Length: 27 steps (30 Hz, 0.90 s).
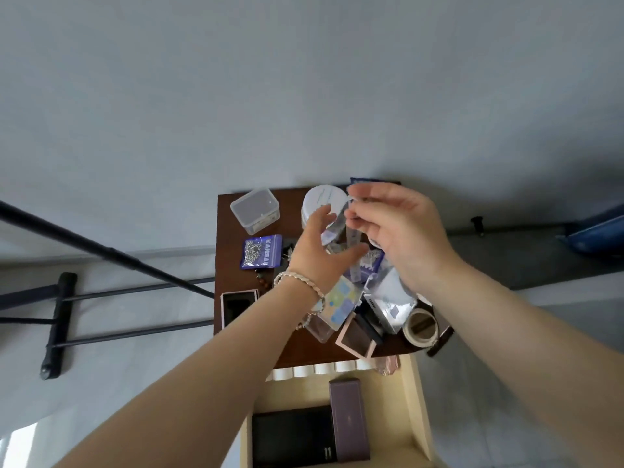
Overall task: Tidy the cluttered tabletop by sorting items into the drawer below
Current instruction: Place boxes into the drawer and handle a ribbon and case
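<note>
My right hand (401,231) is raised over the back of the dark brown tabletop (229,271) and pinches a small clear packet (337,224) by its top, so the packet hangs down. My left hand (317,244) is beside the packet, fingers spread and thumb stretched under it; whether it touches the packet I cannot tell. Below the table's front edge the pale wooden drawer (410,400) stands open, holding a black box (293,437), a purple box (347,420) and a row of white cylinders (317,369).
The table carries a clear lidded box (255,210), a white round tub (319,199), a purple bag of metal rings (261,251), an open pink case (236,305), a tape roll (421,327), a silver pouch (393,302) and a pink frame box (356,339). A black metal stand (57,325) lies left.
</note>
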Motion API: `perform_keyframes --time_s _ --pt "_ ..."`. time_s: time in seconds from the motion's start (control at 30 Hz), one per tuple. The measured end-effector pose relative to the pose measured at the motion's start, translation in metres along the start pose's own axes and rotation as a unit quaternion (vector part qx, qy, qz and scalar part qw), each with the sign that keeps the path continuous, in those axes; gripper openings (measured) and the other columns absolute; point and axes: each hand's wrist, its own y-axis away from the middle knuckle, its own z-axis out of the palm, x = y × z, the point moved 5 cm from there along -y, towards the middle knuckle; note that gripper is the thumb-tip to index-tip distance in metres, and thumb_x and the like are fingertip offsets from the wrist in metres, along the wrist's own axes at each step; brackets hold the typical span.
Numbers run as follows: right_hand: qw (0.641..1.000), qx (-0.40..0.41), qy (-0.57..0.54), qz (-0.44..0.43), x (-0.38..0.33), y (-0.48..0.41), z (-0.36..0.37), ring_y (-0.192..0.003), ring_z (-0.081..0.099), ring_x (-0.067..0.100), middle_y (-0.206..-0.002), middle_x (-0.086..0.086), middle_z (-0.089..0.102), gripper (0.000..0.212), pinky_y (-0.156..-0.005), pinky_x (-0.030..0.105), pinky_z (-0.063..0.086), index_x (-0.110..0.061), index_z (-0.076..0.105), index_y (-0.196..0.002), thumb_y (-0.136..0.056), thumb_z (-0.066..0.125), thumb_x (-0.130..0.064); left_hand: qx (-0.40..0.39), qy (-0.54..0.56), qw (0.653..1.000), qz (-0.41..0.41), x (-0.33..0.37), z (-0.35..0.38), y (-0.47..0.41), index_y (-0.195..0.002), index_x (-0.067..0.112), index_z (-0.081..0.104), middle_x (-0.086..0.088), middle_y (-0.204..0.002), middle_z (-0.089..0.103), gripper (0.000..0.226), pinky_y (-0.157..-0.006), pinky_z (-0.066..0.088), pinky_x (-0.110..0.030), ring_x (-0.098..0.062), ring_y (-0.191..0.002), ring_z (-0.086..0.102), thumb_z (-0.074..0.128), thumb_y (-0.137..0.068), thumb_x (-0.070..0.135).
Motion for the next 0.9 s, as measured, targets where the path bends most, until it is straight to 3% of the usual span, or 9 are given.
perform_keyframes --time_s 0.1,0.23,0.37,0.43,0.5,0.6,0.7,0.77,0.9 --pt "0.998 -0.048 -0.037 -0.013 -0.03 0.008 0.014 -0.061 0.061 0.012 -0.061 -0.001 0.065 0.027 -0.068 0.023 0.054 -0.012 0.069 -0.076 -0.082 0.056 0.011 0.037 -0.012 0.999 0.015 0.026 -0.01 0.005 -0.097 0.006 0.058 -0.005 -0.093 0.064 0.018 -0.072 0.044 -0.03 -0.018 -0.076 0.056 0.062 -0.086 0.02" --pt "0.995 -0.054 -0.069 -0.05 -0.077 0.022 0.019 -0.056 0.056 0.01 -0.057 -0.003 0.062 0.029 -0.058 0.019 0.049 -0.015 0.072 -0.07 -0.076 0.057 0.009 0.09 -0.023 0.996 0.018 0.057 -0.034 0.024 -0.085 0.004 0.055 -0.004 -0.075 0.06 0.02 -0.057 0.038 -0.02 -0.013 -0.064 0.048 0.047 -0.094 0.019" --pt "0.988 0.1 -0.071 -0.092 -0.118 0.032 -0.004 -0.049 0.038 0.009 -0.055 -0.003 0.048 0.03 -0.05 0.019 0.037 -0.02 0.069 -0.06 -0.069 0.049 0.001 0.053 -0.079 0.995 -0.014 0.074 -0.059 0.054 -0.079 0.01 0.053 0.005 -0.064 0.054 0.018 -0.051 0.038 -0.007 0.001 -0.054 0.052 0.046 -0.095 0.017" --pt "0.974 0.196 0.023 -0.108 -0.13 0.035 -0.02 -0.05 0.036 0.009 -0.057 -0.003 0.044 0.034 -0.053 0.021 0.036 -0.023 0.064 -0.069 -0.077 0.047 0.005 0.003 -0.128 0.99 -0.061 0.069 -0.068 0.07 -0.08 0.013 0.054 0.003 -0.063 0.053 0.019 -0.056 0.042 -0.014 -0.006 -0.058 0.054 0.047 -0.095 0.023" --pt "0.962 0.218 0.124 -0.103 -0.137 0.039 -0.025 -0.054 0.041 0.009 -0.062 -0.003 0.046 0.029 -0.059 0.025 0.038 -0.018 0.065 -0.083 -0.08 0.047 0.004 -0.025 -0.132 0.986 -0.102 0.069 -0.079 0.092 -0.082 0.013 0.055 0.001 -0.063 0.052 0.02 -0.05 0.043 -0.017 -0.012 -0.056 0.05 0.048 -0.095 0.026" --pt "0.957 0.111 0.264 -0.045 -0.129 0.055 -0.016 -0.075 0.052 0.013 -0.09 -0.004 0.054 0.031 -0.065 0.016 0.041 -0.009 0.057 -0.113 -0.084 0.053 -0.001 -0.004 0.018 0.987 -0.162 0.079 -0.09 0.122 -0.07 0.01 0.05 0.0 -0.054 0.044 0.03 -0.048 0.049 -0.019 -0.012 -0.049 0.046 0.047 -0.096 0.026" --pt "0.925 0.006 0.381 -0.003 -0.105 0.083 0.003 -0.097 0.053 0.013 -0.112 -0.006 0.052 0.046 -0.081 0.022 0.044 -0.014 0.046 -0.127 -0.084 0.061 -0.012 0.017 0.282 0.928 -0.242 0.095 -0.094 0.142 -0.069 0.012 0.046 0.004 -0.04 0.037 0.032 -0.052 0.049 -0.03 -0.01 -0.04 0.04 0.045 -0.097 0.028" --pt "0.923 -0.046 0.381 0.023 -0.097 0.11 0.023 -0.096 0.057 0.013 -0.11 -0.002 0.06 0.037 -0.086 0.03 0.048 -0.02 0.052 -0.119 -0.084 0.062 -0.026 0.03 0.424 0.87 -0.251 0.112 -0.101 0.156 -0.066 0.014 0.041 0.006 -0.036 0.033 0.036 -0.056 0.045 -0.03 -0.009 -0.035 0.039 0.04 -0.099 0.029" --pt "0.919 -0.299 0.207 0.152 -0.09 0.163 0.075 -0.092 0.065 0.014 -0.09 0.0 0.07 0.019 -0.096 0.034 0.047 -0.022 0.064 -0.093 -0.094 0.048 -0.032 0.05 0.563 0.8 -0.202 0.148 -0.115 0.168 -0.067 0.012 0.04 0.003 -0.037 0.035 0.035 -0.066 0.044 -0.035 -0.011 -0.034 0.043 0.037 -0.1 0.024"
